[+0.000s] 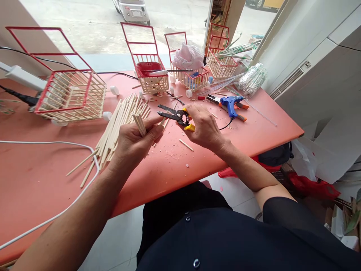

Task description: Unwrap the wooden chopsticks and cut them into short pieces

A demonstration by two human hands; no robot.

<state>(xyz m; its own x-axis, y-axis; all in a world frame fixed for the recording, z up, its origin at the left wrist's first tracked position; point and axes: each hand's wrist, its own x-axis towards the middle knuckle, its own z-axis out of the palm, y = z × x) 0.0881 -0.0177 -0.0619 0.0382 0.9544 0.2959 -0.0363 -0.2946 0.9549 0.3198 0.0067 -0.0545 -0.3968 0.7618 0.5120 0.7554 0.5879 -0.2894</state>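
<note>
My left hand is closed round a small bundle of pale wooden sticks, whose ends poke up past the fingers. In my right hand is a pair of wire strippers with black jaws and yellow handles. The jaws stand apart and point left, just beyond my left fingertips. A thin stick shows by the left fingertips; whether they pinch it I cannot tell. Under and behind my left hand lies a pile of loose wooden sticks.
Several stick-built model carts with red handles, such as the large cart, line the back of the red table. A blue glue gun lies right of my right hand. One white cable crosses the left side. Offcuts and crumbs dot the middle.
</note>
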